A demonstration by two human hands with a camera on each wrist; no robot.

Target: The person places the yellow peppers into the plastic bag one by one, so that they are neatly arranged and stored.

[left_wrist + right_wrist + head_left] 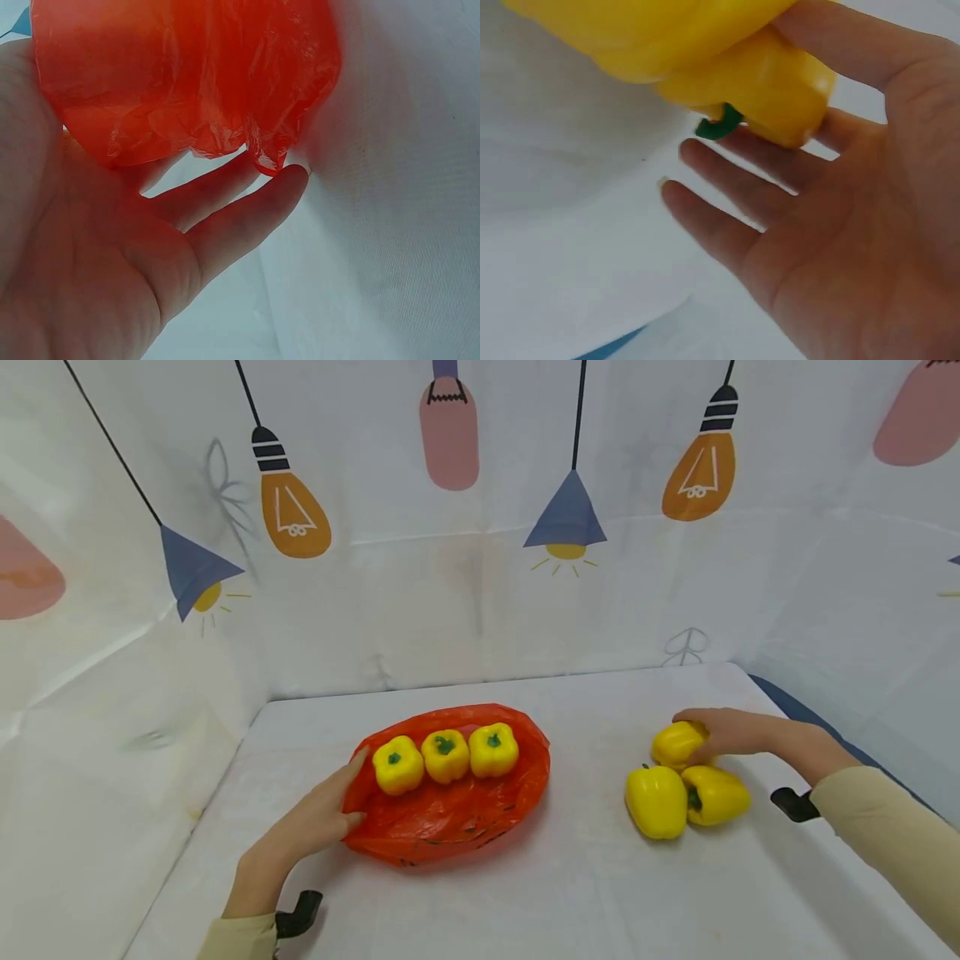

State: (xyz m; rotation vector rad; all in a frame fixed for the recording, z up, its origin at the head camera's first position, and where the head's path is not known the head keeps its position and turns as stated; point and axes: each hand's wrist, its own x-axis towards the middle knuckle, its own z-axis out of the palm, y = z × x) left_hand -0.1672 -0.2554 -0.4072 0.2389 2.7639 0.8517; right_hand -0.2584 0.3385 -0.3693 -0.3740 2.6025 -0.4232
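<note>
A red plastic bag (450,822) lies spread wide on the table, with three yellow bell peppers (446,756) in a row inside it, green stems up. My left hand (318,814) is at the bag's left side, thumb and fingers spread along its edge. In the left wrist view the extended fingers (247,232) reach behind the red plastic (180,82). On the right, my right hand (731,732) holds a yellow bell pepper (675,743) between thumb and fingers. The right wrist view shows a pepper (772,86) with a green stem against the fingers.
Two more yellow bell peppers, one upright (656,802) and one on its side (717,795), sit just in front of the right hand. The white table (585,893) meets a printed wall covering (420,610) at the back and sides.
</note>
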